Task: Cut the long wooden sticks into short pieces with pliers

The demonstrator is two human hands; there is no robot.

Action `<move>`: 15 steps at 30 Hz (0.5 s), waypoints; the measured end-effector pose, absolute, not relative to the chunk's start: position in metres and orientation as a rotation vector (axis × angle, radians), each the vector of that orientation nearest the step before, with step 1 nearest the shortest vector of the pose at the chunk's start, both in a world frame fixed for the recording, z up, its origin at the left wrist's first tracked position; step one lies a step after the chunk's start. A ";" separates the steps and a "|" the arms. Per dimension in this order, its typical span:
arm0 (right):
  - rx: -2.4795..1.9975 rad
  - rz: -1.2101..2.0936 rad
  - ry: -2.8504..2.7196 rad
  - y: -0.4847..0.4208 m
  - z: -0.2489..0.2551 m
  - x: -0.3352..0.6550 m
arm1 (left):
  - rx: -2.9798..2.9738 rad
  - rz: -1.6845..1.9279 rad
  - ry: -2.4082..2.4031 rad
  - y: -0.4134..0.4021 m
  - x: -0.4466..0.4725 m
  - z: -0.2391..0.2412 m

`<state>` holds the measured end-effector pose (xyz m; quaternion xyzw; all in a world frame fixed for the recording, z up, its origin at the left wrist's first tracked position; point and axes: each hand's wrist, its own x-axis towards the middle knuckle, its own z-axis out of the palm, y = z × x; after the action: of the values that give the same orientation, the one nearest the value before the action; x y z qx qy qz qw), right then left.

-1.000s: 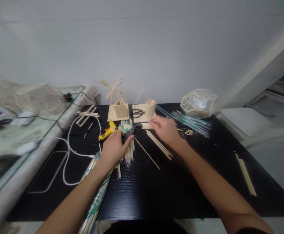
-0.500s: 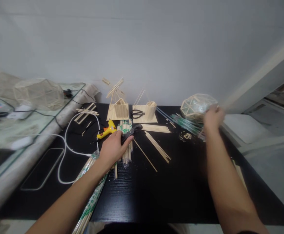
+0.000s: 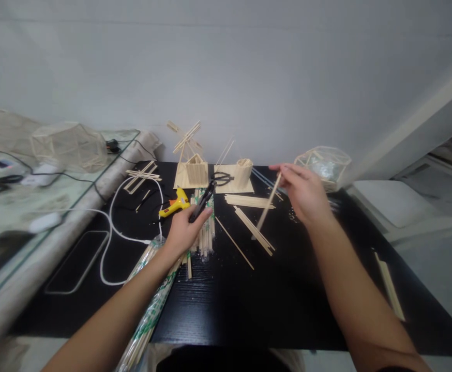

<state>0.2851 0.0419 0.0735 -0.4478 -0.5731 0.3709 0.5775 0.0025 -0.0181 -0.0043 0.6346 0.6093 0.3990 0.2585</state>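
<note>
My left hand (image 3: 183, 230) is closed round a black cutter (image 3: 204, 199), lifted a little over a bundle of wooden sticks (image 3: 205, 227) on the black table (image 3: 249, 305). My right hand (image 3: 303, 194) pinches a thin wooden stick (image 3: 268, 205) that slants down toward loose sticks (image 3: 254, 230) lying on the table. A yellow glue gun (image 3: 175, 203) lies just left of my left hand.
Small stick houses (image 3: 195, 173) and black scissors (image 3: 221, 179) stand at the back. A stick polyhedron (image 3: 322, 164) sits back right. A white cable (image 3: 111, 232) loops at the left, and a wrapped stick pack (image 3: 148, 315) lies under my left arm. A glass shelf (image 3: 24, 206) is left.
My right hand has come back from the polyhedron at the far right toward the middle, now holding a stick. My left hand has tilted the cutter upward.
</note>
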 end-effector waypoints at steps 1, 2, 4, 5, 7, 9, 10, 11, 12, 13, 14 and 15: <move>-1.030 0.919 -1.336 0.039 0.074 0.281 | 1.641 1.098 1.611 -0.018 0.003 -0.006; -1.018 0.972 -1.328 0.037 0.074 0.278 | 1.556 1.113 1.564 -0.017 0.004 -0.008; -1.008 1.080 -1.305 0.035 0.074 0.275 | 1.392 1.150 1.466 -0.014 0.005 -0.012; -1.012 1.134 -1.295 0.035 0.073 0.274 | 1.318 1.175 1.419 -0.013 0.006 -0.014; -1.028 1.230 -1.281 0.037 0.071 0.273 | 1.197 1.224 1.332 -0.010 0.007 -0.016; -1.040 1.290 -1.271 0.038 0.069 0.272 | 1.110 1.277 1.261 -0.008 0.007 -0.017; -1.047 1.304 -1.270 0.039 0.067 0.272 | 1.074 1.301 1.238 -0.007 0.006 -0.016; -1.057 1.309 -1.275 0.040 0.066 0.272 | 1.039 1.324 1.224 -0.006 0.006 -0.016; -1.075 1.302 -1.291 0.041 0.065 0.272 | 1.005 1.352 1.219 -0.006 0.006 -0.015; -1.105 1.286 -1.324 0.042 0.064 0.274 | 0.974 1.381 1.219 -0.005 0.006 -0.015; -1.150 1.267 -1.381 0.043 0.062 0.275 | 0.949 1.411 1.221 -0.005 0.005 -0.014; -1.205 1.248 -1.466 0.045 0.061 0.277 | 0.928 1.447 1.224 -0.005 0.005 -0.014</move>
<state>0.2770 0.0446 0.0606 -0.4810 -0.5852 0.4982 0.4218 0.0050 -0.0045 -0.0136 0.3826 0.5046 0.5965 0.4931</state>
